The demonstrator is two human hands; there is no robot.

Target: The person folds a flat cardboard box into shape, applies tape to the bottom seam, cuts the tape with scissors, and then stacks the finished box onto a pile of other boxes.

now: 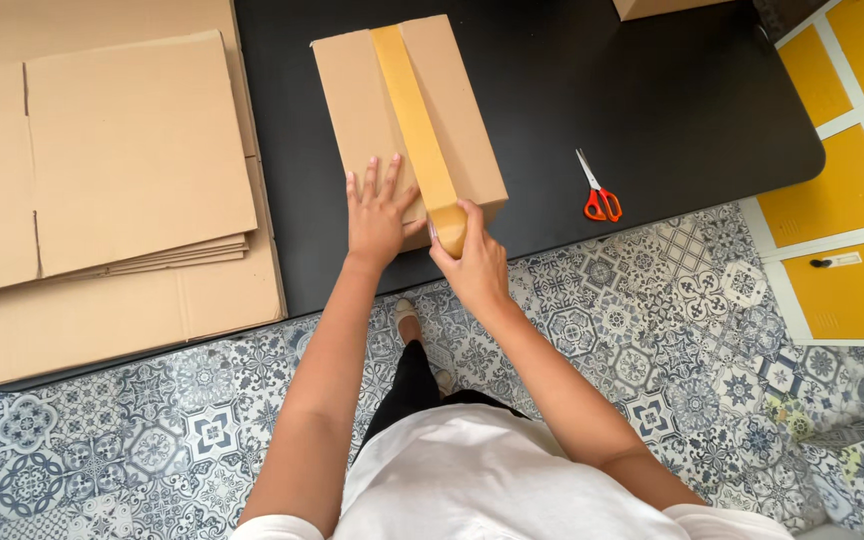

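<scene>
On the far left, a stack of flat cardboard sheets (102,180) lies on the black surface (652,110) and covers its left part. The sheets are folded flat and lie one on another, with the biggest at the bottom.

Near the middle of the surface stands a closed cardboard box (362,100), a little turned, close to the near edge. A strip of yellow-brown tape (412,120) runs along the top of the box, from the far edge to the near edge, and bends down over the near side.

The left hand (377,215) lies flat on the top of the box, just left of the tape, with the fingers spread and open; it grasps nothing, it only presses on the cardboard. The right hand (472,260) is at the near edge of the box. Its fingers are closed on the end of the tape, where the tape comes down over the front side.

To the right of the box, well apart from it, a pair of scissors (597,190) with orange handles lies on the surface, closed. At the top edge, a corner of another box (662,8) shows. Under the surface there is a patterned tile floor (652,330), and on the far right a yellow cabinet (842,190).
</scene>
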